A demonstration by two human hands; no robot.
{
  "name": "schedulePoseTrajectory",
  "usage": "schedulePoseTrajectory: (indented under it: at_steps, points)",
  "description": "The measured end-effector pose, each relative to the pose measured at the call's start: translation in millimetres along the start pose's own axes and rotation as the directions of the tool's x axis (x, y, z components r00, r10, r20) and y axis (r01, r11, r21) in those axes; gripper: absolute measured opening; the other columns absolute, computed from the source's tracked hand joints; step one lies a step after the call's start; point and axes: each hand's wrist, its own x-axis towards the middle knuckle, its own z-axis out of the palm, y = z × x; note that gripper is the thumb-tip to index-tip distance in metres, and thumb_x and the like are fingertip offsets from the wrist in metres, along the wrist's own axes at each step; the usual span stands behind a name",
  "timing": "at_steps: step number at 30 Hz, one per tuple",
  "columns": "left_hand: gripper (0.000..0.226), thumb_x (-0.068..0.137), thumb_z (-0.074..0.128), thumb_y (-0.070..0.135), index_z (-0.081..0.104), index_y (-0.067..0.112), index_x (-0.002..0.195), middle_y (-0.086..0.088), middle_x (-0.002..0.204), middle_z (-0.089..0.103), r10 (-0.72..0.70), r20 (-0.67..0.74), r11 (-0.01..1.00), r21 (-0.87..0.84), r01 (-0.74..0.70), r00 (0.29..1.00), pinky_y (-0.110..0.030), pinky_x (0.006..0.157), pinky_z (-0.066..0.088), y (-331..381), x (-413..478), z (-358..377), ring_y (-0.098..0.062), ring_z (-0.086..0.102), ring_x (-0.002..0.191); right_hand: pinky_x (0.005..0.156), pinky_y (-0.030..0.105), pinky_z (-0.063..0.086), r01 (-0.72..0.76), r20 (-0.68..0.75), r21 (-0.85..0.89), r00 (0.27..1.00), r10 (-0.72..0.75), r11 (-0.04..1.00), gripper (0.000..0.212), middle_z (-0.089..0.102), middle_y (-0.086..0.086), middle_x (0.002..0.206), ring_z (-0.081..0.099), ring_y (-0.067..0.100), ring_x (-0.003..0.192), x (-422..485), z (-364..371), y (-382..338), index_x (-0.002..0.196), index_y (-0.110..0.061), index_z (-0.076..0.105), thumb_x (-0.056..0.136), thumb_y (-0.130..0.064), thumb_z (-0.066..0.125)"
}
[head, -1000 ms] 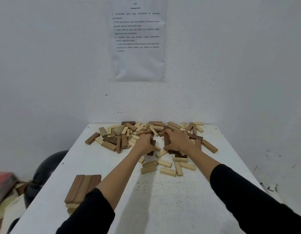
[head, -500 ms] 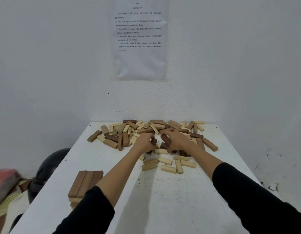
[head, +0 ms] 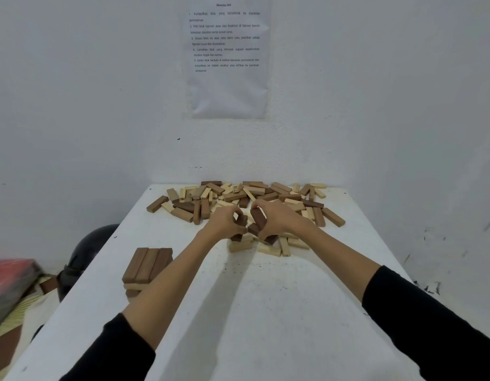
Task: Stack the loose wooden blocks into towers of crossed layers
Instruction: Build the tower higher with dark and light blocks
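The loose wooden blocks [head: 246, 193] lie in a pile at the 12 o'clock end of the white table [head: 265, 312], pale and dark pieces mixed. Both hands are in the near edge of this pile. The left hand [head: 226, 224] has its thumb and fingers curled round a dark block [head: 241, 220], which stands nearly upright. The right hand [head: 281, 220], just beside it at 3 o'clock, grasps a second dark block [head: 259, 217] in the same way. It may also hold another dark piece underneath, but the fingers hide this part.

The started tower [head: 147, 266] stands at 8 o'clock from the hands, near the left edge of the table. Its top layer is three dark blocks side by side, with a pale layer below.

The blocks look stiff, light and smooth, and not fragile. I think the best hold is on the two long sides, near the middle, so that the flat face stays free to lie down. Because the wood is smooth and light, a placed block can slide, and a small push may shift the layers.
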Motion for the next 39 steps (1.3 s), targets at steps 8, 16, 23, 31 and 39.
schedulePoseTrajectory:
  at_steps: [8,16,23,31,39]
  points:
    - [0.049,0.075,0.077,0.025,0.056,0.009,0.117,-0.01,0.115,0.058,-0.052,0.061,0.999,0.015,0.051,0.997,-0.031,0.08,0.049,1.6,-52.3,18.7,-0.025,0.056,0.103,0.068,0.032,0.048,-0.096,0.028,0.053,0.995,0.094,0.994,0.064,0.052,0.011,0.116,0.048,0.02,0.087,-50.0,31.5,-20.5,0.125,-0.011,0.043,0.071,-0.02,0.077]
    - [0.05,0.077,0.074,0.032,0.054,0.01,0.117,-0.011,0.118,0.057,-0.104,0.083,0.99,0.104,0.095,0.991,-0.029,0.08,0.044,-4.8,-77.1,34.2,-0.024,0.054,0.106,0.075,0.031,0.045,-0.135,0.122,0.082,0.985,0.125,0.987,0.066,0.052,0.01,0.122,0.052,0.023,0.101,-67.0,54.7,-25.7,0.125,-0.01,0.041,0.072,-0.025,0.079]
    - [0.075,0.069,0.08,0.036,0.046,0.01,0.129,-0.01,0.127,0.048,-0.125,0.198,0.987,0.128,0.101,0.972,-0.024,0.076,0.047,-8.4,-86.1,27.7,-0.022,0.055,0.106,0.07,0.034,0.056,-0.2,0.353,0.096,0.923,0.154,0.975,0.074,0.062,0.011,0.109,0.064,0.02,0.079,-74.5,36.5,-19.2,0.131,-0.018,0.037,0.071,-0.02,0.081]
    - [0.096,0.062,0.085,0.033,0.033,0.016,0.14,-0.009,0.136,0.029,-0.051,0.274,0.988,0.153,0.009,0.96,-0.027,0.089,0.042,-1.4,-87.3,34.7,-0.025,0.038,0.125,0.068,0.03,0.056,-0.224,0.354,0.008,0.912,0.206,0.975,0.078,0.055,0.006,0.106,0.063,0.018,0.081,-74.2,33.6,-12.2,0.131,-0.017,0.038,0.067,-0.016,0.084]
    - [0.083,0.064,0.085,0.032,0.041,0.014,0.132,-0.01,0.131,0.032,0.021,0.304,0.973,0.215,-0.09,0.952,-0.032,0.098,0.039,-1.7,-83.5,38.8,-0.026,0.04,0.12,0.063,0.025,0.055,-0.217,0.381,0.055,0.907,0.18,0.975,0.08,0.052,0.01,0.11,0.063,0.024,0.088,-71.3,33.3,-12.9,0.133,-0.011,0.041,0.066,-0.002,0.082]
